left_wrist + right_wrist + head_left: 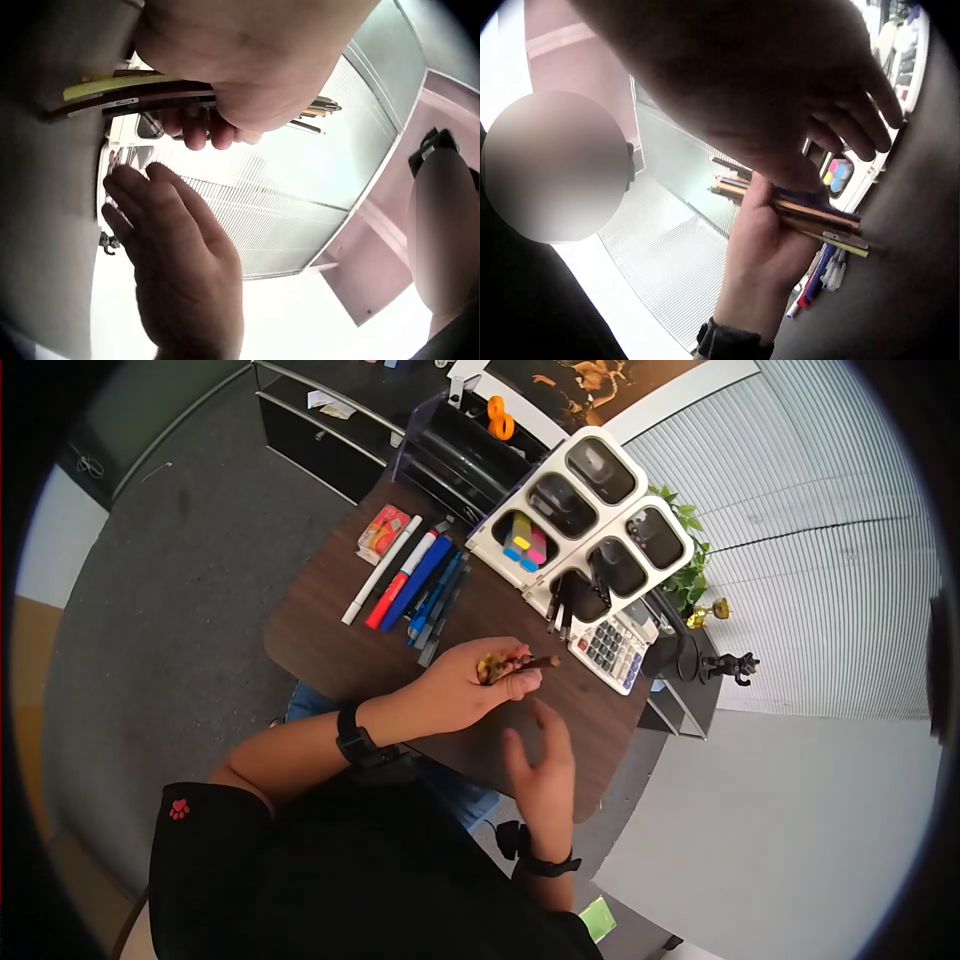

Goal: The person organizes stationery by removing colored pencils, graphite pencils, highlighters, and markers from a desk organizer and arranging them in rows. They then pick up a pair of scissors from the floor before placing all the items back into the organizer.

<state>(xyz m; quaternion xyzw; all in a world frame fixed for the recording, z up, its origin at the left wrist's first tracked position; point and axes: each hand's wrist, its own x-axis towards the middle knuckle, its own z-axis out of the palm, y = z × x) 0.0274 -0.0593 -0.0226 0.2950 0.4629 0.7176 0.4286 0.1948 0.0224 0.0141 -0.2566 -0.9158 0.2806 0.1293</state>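
My left hand (455, 685) grips a bundle of coloured pencils (490, 668) above the table. One dark pencil sticks out past the thumb. From the left wrist, the pencils (142, 94) show on both sides of the fist, among them a yellow one. Close by, my right hand (545, 775) is held with thumb and fingers spread and nothing between them. Seen from the right wrist, that hand (780, 112) hangs right over the pencil bundle (817, 214), its fingers slightly bent. The middle of the bundle is hidden inside the left hand.
A white compartment organizer (533, 585) stands at the back, holding highlighters (524, 543) and black pens (562, 608). Beside it lies a calculator (608, 650). Markers (402, 580), blue pens (433, 600) and a red-and-white packet (384, 532) lie on the brown table (315, 610).
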